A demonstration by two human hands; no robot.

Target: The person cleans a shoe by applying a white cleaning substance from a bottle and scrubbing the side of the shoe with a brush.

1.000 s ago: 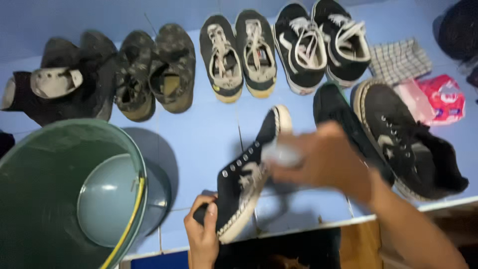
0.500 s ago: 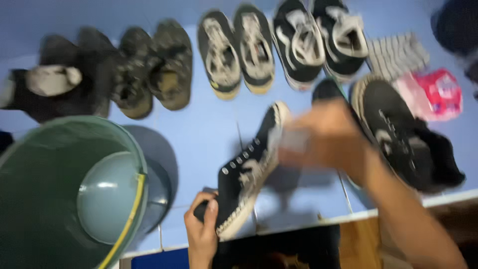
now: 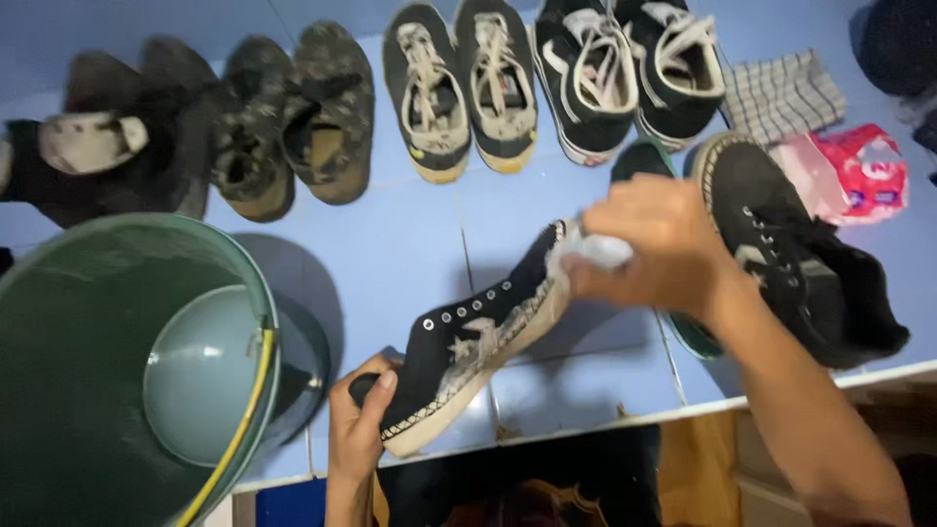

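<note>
A black high-top sneaker (image 3: 483,337) lies tilted on its side over the blue tiled worktop (image 3: 410,234), near the front edge, its pale sole turned toward the viewer and its toe pointing far and right. The left hand (image 3: 358,420) grips the heel end, fingers (image 3: 376,385) wrapped around the back of the shoe. The right hand (image 3: 649,244) is at the toe, its fingers closed around a small whitish cloth (image 3: 590,249) that is pressed against the toe cap.

Just right of the held sneaker, its mate (image 3: 800,254) lies on the worktop, partly behind the right forearm. A small dark green bowl (image 3: 639,161) shows beside it, mostly hidden by the hand. At the far right are a red and pink packet (image 3: 859,176) and a checked cloth (image 3: 786,98).

Along the far side stand rows of shoes: a black and white laced pair (image 3: 625,68), a dark pair with yellow soles (image 3: 459,83), a camouflage-patterned pair (image 3: 298,122), and dark shoes with a pale strap (image 3: 98,146) at the far left. A large green bucket (image 3: 59,371) fills the near left corner, with a grey bowl (image 3: 200,376) inside it and a yellow line running along its rim.
</note>
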